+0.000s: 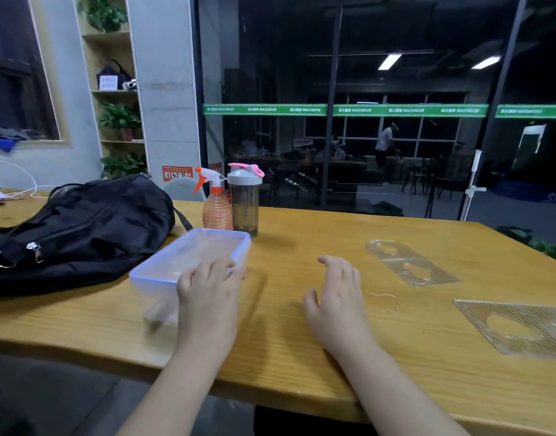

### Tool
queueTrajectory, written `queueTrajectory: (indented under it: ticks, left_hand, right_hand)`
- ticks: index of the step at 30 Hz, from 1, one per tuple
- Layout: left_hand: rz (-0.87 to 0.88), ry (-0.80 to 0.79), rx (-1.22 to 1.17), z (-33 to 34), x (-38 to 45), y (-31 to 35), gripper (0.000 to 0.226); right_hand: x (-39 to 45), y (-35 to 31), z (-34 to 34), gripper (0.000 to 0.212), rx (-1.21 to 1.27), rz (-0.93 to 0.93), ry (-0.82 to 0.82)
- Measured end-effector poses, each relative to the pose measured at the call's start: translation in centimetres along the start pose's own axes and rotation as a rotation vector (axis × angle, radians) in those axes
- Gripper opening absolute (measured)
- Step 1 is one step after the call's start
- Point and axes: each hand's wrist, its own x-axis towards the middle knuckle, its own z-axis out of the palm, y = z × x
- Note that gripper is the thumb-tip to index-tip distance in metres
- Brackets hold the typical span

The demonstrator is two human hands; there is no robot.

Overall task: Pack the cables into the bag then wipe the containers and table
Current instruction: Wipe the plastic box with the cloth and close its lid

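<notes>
Left hand on the container, wiping stage about to start

My left hand [207, 287] is clamped on the near rim of the clear container [191, 262], which sits at 10 o'clock beside the zipped bag [78, 228]; my right hand [336, 297] hovers empty, fingers spread, above the table [286, 357]. I'd keep the container steady, fetch the spray bottle [216, 204] at 12 o'clock, and find a cloth; none shows.

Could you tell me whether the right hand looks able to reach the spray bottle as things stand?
Probably yes: the right hand is open and free, and bare table lies between it and the spray bottle, though the shaker bottle crowds its right side.
</notes>
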Motion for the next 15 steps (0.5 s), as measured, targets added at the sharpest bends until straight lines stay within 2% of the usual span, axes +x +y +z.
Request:
queueTrajectory:
  ticks: [2, 6, 10, 15]
  left_hand:
    - [0.024, 0.038, 0.122, 1.3, -0.1, -0.9, 0.029]
    - [0.015, -0.037, 0.144, 2.5, 0.8, -2.4, 0.048]
    - [-0.014, -0.204, 0.091, 2.7, 2.7, -3.9, 0.050]
    - [-0.036, -0.269, -0.031, 3.1, 5.0, -6.4, 0.046]
  right_hand:
    - [0.0, 0.3, -0.1, 0.049, 0.008, 0.016, -0.033]
    - [0.2, 0.4, -0.5, 0.047, 0.036, 0.068, -0.081]
    - [0.2, 0.5, -0.5, 0.043, 0.062, 0.121, -0.124]
    - [0.2, 0.7, -0.3, 0.038, 0.054, 0.144, -0.179]
